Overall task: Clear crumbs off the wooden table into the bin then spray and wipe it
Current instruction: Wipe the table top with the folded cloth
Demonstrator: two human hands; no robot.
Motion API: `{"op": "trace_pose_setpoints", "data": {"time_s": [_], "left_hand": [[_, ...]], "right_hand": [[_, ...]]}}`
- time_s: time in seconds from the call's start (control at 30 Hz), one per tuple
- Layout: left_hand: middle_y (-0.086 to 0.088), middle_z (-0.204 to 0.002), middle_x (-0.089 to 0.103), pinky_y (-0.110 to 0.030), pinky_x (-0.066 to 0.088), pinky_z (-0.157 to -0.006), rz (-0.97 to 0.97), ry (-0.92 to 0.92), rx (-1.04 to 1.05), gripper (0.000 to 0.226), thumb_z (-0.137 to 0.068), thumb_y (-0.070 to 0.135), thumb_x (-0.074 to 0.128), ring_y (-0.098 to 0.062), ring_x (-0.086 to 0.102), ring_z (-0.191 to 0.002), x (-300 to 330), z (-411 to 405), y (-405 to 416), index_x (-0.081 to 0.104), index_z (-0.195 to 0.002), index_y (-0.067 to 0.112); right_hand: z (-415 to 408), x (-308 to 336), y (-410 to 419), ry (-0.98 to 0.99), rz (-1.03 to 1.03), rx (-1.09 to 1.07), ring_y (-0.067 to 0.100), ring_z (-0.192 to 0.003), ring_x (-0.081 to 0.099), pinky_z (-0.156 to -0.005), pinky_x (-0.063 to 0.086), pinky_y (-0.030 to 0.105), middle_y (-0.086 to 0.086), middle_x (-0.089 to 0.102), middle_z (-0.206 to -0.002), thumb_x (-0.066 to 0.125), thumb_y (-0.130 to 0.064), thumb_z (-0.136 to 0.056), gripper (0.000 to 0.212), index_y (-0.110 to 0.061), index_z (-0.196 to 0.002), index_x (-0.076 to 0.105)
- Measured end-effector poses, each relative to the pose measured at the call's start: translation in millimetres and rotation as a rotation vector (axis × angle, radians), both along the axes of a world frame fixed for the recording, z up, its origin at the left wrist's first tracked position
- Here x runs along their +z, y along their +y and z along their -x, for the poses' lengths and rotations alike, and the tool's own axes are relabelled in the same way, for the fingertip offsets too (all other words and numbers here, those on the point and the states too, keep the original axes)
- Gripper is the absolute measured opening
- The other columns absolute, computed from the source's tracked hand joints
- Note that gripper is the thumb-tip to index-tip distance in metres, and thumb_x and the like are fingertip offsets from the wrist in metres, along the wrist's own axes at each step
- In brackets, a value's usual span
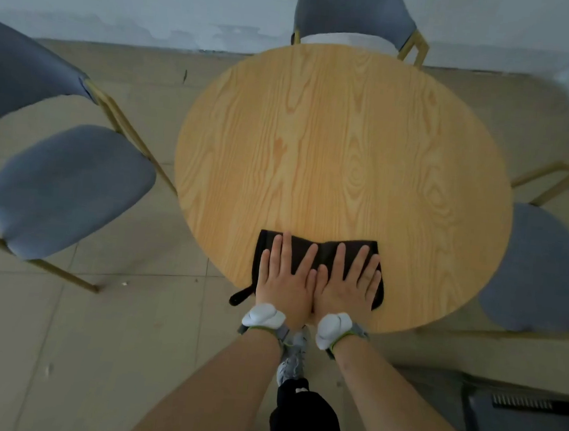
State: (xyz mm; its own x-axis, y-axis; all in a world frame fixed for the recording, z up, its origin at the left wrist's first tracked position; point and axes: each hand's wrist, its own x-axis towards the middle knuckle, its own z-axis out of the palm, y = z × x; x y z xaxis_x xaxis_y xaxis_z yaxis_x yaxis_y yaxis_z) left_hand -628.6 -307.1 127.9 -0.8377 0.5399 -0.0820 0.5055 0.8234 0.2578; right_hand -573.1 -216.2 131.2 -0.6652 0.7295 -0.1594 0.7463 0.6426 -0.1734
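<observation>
**Two flat hands on a dark cloth**

A round wooden counter (347, 152) holds a dark cloth (307, 251) at its near edge. The left hand (286, 280) and right hand (349, 286) lie side by side, palms down, fingers spread, each grip open and pressing the cloth flat. Blue chairs (68, 189) surround it.

Both forearms extend forward and converge toward the middle, bare to the wrist. Each wrist carries a white sensor unit on a grey strap with a green edge. The left hand (284, 277) lies palm down, flat, fingers (286, 250) extended and slightly spread. The right hand (349, 286) lies palm down beside it, likewise flat with extended fingers. The two hands touch along their inner edges, thumbs side by side. One leg in dark trousers and a grey shoe shows below, between the forearms.
</observation>
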Motion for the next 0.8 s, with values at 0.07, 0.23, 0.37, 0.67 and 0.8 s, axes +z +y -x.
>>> {"op": "trace_pose_setpoints", "data": {"time_s": [0.07, 0.23, 0.37, 0.67, 0.8], "left_hand": [[-0.013, -0.165, 0.007, -0.047, 0.011, -0.120, 0.001, 0.001, -0.008, 0.051, -0.103, 0.046, 0.020, -0.029, 0.008, -0.152, -1, -9, -11, 0.024, -0.153, 0.039], [-0.014, -0.164, 0.009, -0.049, 0.019, -0.119, -0.018, 0.015, -0.025, 0.050, -0.104, 0.045, 0.024, -0.029, 0.011, -0.152, -4, -16, -26, 0.023, -0.154, 0.039], [-0.015, -0.164, 0.012, -0.049, 0.020, -0.119, -0.023, 0.024, -0.020, 0.050, -0.103, 0.044, 0.027, -0.030, 0.013, -0.151, -6, -5, -19, 0.026, -0.153, 0.039], [-0.012, -0.165, 0.000, -0.048, 0.008, -0.122, -0.003, 0.021, 0.036, 0.053, -0.102, 0.049, 0.011, -0.028, 0.000, -0.153, -2, 92, 36, 0.014, -0.155, 0.041], [-0.011, -0.165, -0.004, -0.047, 0.003, -0.123, 0.028, 0.023, 0.081, 0.055, -0.101, 0.050, 0.006, -0.027, -0.004, -0.153, 2, 147, 71, 0.011, -0.155, 0.041]], "right_hand": [[-8, 2, -14, 0.004, 0.008, -0.024, 0.047, -0.149, 0.020, -0.121, 0.015, 0.057, 0.026, 0.024, -0.161, 0.026, -0.046, -0.101, 0.062, -0.016, -0.154, 0.036], [-18, 0, -31, 0.000, 0.011, -0.050, 0.046, -0.150, 0.016, -0.121, 0.015, 0.058, 0.026, 0.020, -0.162, 0.027, -0.045, -0.100, 0.063, -0.015, -0.155, 0.033], [-7, -8, -22, 0.005, -0.028, -0.023, 0.047, -0.150, 0.015, -0.121, 0.016, 0.059, 0.028, 0.019, -0.162, 0.029, -0.044, -0.099, 0.063, -0.014, -0.155, 0.033], [98, -9, 37, 0.023, -0.077, 0.044, 0.045, -0.152, 0.004, -0.123, 0.006, 0.057, 0.025, 0.008, -0.165, 0.018, -0.050, -0.100, 0.066, -0.019, -0.159, 0.018], [157, -7, 74, -0.002, -0.044, 0.073, 0.043, -0.152, -0.008, -0.124, -0.003, 0.055, 0.023, -0.005, -0.166, 0.015, -0.050, -0.102, 0.065, -0.021, -0.160, 0.004]]}}
